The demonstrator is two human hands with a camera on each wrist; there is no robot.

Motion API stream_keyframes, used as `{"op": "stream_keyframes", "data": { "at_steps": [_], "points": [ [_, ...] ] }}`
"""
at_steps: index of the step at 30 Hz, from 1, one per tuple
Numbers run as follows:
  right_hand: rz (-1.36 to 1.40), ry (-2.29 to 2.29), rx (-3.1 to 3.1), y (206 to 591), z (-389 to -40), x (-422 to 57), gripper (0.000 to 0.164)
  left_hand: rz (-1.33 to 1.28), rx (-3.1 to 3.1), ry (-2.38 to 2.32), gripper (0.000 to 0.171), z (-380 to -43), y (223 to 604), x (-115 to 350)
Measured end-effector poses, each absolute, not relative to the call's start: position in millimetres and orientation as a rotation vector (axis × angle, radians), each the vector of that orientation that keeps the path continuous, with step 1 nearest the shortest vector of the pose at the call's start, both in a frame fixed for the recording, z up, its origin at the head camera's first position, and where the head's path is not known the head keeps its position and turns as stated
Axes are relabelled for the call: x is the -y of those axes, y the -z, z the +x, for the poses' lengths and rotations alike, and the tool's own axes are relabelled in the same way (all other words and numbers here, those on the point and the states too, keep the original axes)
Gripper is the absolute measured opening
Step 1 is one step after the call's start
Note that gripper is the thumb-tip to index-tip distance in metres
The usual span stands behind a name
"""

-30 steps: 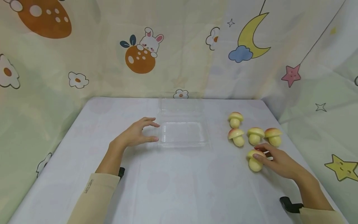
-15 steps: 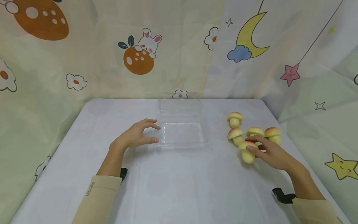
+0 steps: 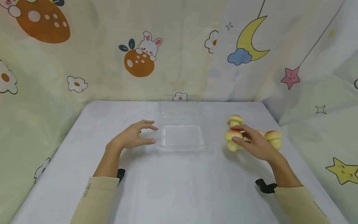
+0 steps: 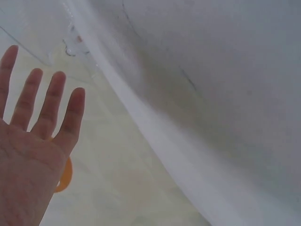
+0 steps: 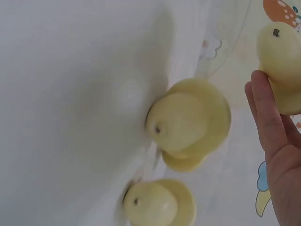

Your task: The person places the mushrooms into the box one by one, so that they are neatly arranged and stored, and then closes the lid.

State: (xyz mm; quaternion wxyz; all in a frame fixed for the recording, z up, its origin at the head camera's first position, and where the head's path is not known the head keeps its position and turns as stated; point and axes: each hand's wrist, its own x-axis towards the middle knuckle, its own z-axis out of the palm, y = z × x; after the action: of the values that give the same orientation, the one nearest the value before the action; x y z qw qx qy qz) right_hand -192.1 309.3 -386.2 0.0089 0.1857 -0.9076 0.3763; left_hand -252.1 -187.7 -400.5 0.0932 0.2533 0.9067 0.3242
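My right hand (image 3: 257,144) pinches a toy mushroom (image 3: 233,134) by its cap, between thumb and fingers. This yellow mushroom with a reddish top also shows in the right wrist view, its pale stem (image 5: 277,52) beyond the fingertips. My left hand (image 3: 137,134) holds nothing. Its fingers and thumb are spread beside the left edge of a clear plastic box (image 3: 183,137), whose hinged lid (image 3: 181,109) lies back behind it. In the left wrist view, the left hand's fingers (image 4: 49,106) stand apart and straight.
More toy mushrooms stand on the right of the white-covered table (image 3: 179,186): one mushroom (image 3: 235,119) at the back, another mushroom (image 3: 273,138) at the far right. Others are partly hidden behind my right hand. A patterned cloth (image 3: 179,62) hangs behind the table.
My right hand has lifted the mushroom and carried it left and toward the back, past the other mushrooms. The left hand has stayed nearly still beside the box.
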Motion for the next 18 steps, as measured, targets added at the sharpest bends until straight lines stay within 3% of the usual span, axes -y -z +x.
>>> {"op": "stream_keyframes", "data": {
  "at_steps": [18],
  "points": [
    [0.692,-1.286,2.723,385.6,-233.1,-260.7,0.040,0.703,-2.608,-1.045,0.062,-254.6,402.3,190.5]
  ]
}}
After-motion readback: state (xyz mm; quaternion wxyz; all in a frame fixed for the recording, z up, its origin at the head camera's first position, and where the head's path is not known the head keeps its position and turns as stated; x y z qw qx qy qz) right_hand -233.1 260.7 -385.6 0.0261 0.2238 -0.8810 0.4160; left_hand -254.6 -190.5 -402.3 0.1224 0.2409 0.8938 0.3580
